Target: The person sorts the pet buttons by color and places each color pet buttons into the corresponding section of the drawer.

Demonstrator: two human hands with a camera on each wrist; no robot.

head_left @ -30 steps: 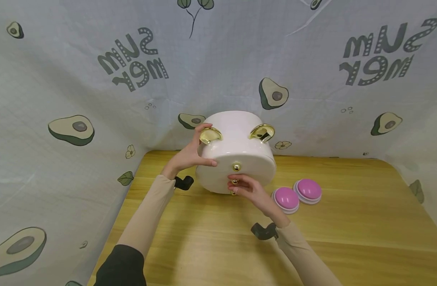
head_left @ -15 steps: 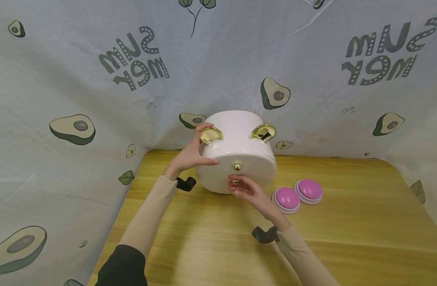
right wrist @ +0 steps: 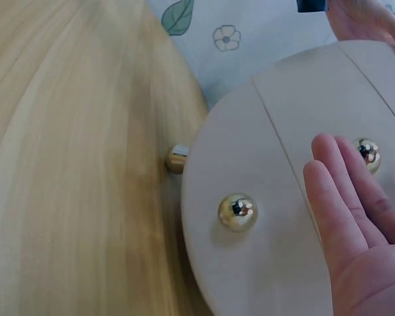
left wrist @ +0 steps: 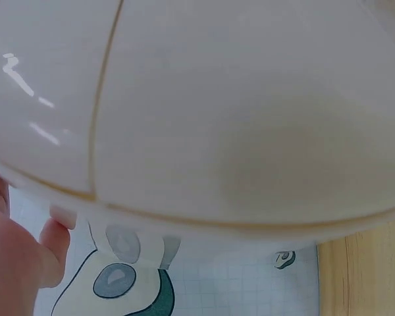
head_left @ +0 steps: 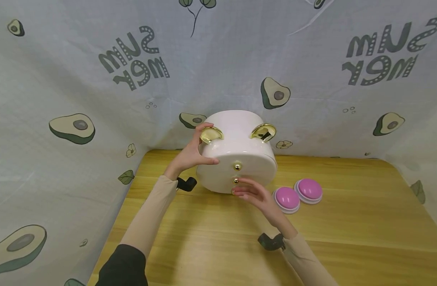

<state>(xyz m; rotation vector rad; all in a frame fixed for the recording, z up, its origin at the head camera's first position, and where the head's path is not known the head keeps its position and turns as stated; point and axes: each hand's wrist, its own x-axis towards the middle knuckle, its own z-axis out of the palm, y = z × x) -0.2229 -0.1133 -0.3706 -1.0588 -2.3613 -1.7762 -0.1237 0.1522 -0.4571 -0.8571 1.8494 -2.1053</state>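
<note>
A glossy white drum-shaped drawer box (head_left: 236,127) with gold ear-like pieces on top stands on the table in the head view. Gold knobs run down its front, split by thin seams in the right wrist view: a top knob (head_left: 237,167), a middle knob (right wrist: 368,155) and a bottom knob (right wrist: 237,212). My left hand (head_left: 188,157) holds the box's upper left, thumb on the front rim and fingers behind the left gold ear (head_left: 211,135). My right hand (head_left: 259,198), fingers extended and holding nothing, is in front of the lower knobs.
Two pink dome-topped push buttons, a nearer one (head_left: 287,198) and a farther one (head_left: 310,188), sit right of the box on the wooden table (head_left: 365,210). A printed avocado cloth (head_left: 225,71) hangs behind. One gold foot (right wrist: 178,158) shows under the box.
My right hand has let go at the lower knobs and drawn back slightly to the right, its fingers straighter. The left hand and the box stay put.
</note>
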